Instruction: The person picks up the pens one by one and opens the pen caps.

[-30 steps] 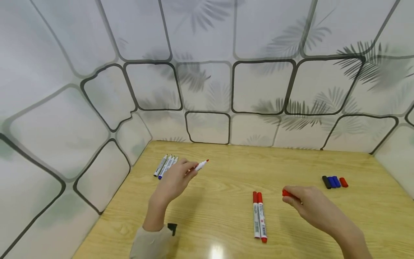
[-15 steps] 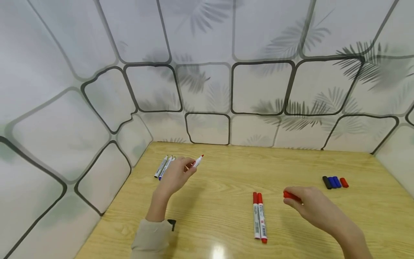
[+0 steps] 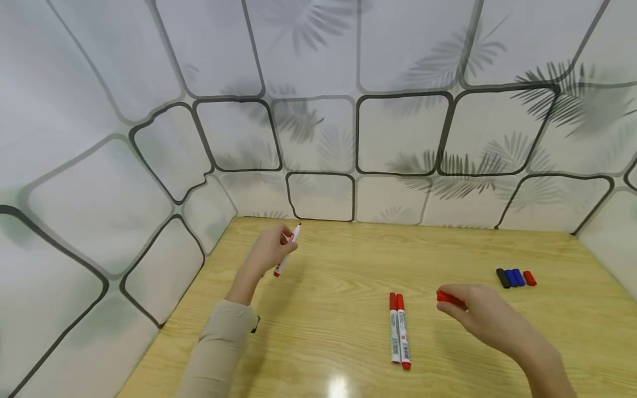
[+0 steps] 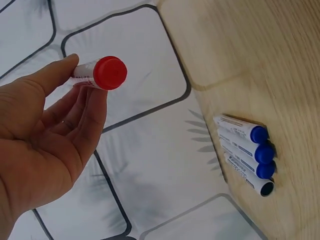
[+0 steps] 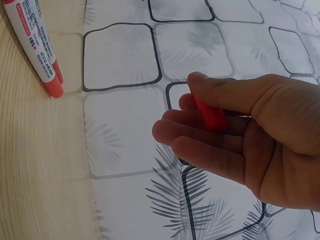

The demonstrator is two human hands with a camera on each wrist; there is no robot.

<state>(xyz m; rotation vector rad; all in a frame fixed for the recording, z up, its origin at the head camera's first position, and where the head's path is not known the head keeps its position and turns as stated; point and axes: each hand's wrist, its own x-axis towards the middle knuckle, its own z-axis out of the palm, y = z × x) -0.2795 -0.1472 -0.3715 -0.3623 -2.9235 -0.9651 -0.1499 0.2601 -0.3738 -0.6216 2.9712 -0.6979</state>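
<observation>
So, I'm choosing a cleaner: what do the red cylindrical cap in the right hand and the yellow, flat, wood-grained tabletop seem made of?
Red cylindrical cap: probably moulded plastic, smooth, from its even colour.
Yellow, flat, wood-grained tabletop: wood or laminate, can't tell which; the bright reflection suggests a glossy coating.

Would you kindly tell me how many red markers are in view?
3: an uncapped red marker in the left hand, plus a capped red marker and its capped twin beside it on the table.

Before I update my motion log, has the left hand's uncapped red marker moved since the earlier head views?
Yes: the uncapped marker shifted left and upward in that view, judged against the capped red markers.
</observation>
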